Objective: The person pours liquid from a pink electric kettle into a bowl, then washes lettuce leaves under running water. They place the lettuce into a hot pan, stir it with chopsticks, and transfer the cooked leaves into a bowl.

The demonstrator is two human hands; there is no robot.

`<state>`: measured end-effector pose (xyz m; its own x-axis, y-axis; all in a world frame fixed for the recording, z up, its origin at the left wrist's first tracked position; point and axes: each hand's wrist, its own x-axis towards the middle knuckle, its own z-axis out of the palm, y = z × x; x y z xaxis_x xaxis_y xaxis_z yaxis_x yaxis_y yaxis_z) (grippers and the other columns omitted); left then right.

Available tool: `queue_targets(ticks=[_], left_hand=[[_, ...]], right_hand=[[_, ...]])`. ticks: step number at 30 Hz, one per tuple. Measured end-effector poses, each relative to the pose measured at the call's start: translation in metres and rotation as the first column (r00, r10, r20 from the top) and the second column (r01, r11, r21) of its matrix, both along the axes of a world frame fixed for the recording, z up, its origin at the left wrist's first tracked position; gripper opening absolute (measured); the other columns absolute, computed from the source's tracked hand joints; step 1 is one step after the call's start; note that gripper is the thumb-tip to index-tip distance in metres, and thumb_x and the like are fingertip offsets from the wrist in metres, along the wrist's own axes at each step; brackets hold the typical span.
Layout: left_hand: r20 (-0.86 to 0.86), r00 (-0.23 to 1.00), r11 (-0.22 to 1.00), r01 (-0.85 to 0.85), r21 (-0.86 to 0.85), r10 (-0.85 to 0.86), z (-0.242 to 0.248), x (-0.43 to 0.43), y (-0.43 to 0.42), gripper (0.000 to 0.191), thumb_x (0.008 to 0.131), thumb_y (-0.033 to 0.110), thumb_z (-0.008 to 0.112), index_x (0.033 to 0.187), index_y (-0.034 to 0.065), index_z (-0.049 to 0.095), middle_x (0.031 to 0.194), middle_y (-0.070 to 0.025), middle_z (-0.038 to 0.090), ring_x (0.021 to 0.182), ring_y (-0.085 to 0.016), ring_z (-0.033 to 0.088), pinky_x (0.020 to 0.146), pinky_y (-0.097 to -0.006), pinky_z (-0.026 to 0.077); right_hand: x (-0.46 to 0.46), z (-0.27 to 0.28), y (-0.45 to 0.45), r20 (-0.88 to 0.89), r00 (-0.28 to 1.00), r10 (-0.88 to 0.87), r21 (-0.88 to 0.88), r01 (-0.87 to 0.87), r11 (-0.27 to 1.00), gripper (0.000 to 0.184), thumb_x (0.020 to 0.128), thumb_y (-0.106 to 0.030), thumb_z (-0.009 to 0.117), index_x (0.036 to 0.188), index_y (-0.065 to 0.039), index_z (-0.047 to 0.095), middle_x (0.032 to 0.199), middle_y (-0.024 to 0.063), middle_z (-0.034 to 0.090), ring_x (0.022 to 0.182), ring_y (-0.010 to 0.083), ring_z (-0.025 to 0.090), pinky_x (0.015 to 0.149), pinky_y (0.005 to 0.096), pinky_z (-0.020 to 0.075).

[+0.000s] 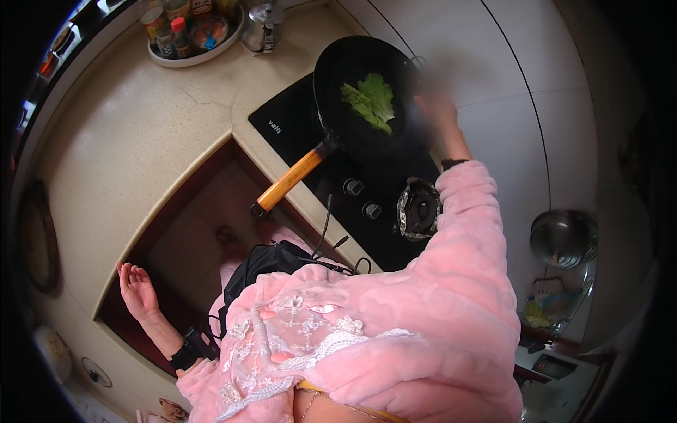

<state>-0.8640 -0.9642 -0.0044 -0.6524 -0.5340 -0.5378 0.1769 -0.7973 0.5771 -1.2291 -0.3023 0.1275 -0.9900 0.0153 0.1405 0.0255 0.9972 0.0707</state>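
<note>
A black wok (365, 137) with a wooden handle (291, 180) sits on the black glass gas hob (285, 113). Several green leaves (373, 100), lettuce-like, lie together in it. My right hand (439, 108) is over or beside the wok's right rim, strongly blurred, its fingers not readable. A pale greenish blur (468, 66) shows just beyond it; whether the hand holds that cannot be told. Near the counter's front edge at the left is my left hand (138, 291), palm up with loosely curled fingers and nothing in it.
A round tray (185, 61) of jars and bottles stands on the beige counter (174, 116), beside a metal moka pot (262, 29). A foil-lined burner (420, 209) and two knobs (362, 198) are right of the handle, which juts over the counter edge. Metal pans (563, 238) are at the right.
</note>
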Motion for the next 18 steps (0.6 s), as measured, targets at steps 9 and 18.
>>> queue_targets(ticks=[9,18], left_hand=[[0.022,1.0,1.0,-0.021,-0.009,0.021,0.0,0.025,-0.01,0.023,0.089,0.008,0.052,0.112,0.0051,0.054,0.093,-0.0052,0.06,0.082,-0.014,0.055,0.077,-0.0261,0.048],[0.022,0.981,0.981,0.194,-0.027,-0.193,-0.009,-0.018,-0.004,0.028,0.087,0.009,0.056,0.114,0.0055,0.051,0.097,-0.0069,0.059,0.085,-0.015,0.056,0.077,-0.0276,0.05]], right_hand=[[-0.016,-0.079,-0.004,0.636,0.769,0.067,-0.022,-0.069,0.997,0.028,0.072,-0.028,0.061,0.098,-0.021,0.067,0.099,0.0085,0.065,0.095,0.0261,0.061,0.082,0.039,0.048],[0.043,0.044,-0.037,-0.015,0.992,0.129,-0.825,-0.085,0.558,0.016,0.075,-0.029,0.063,0.083,-0.016,0.068,0.08,0.0046,0.065,0.069,0.0216,0.061,0.064,0.0323,0.0488]])
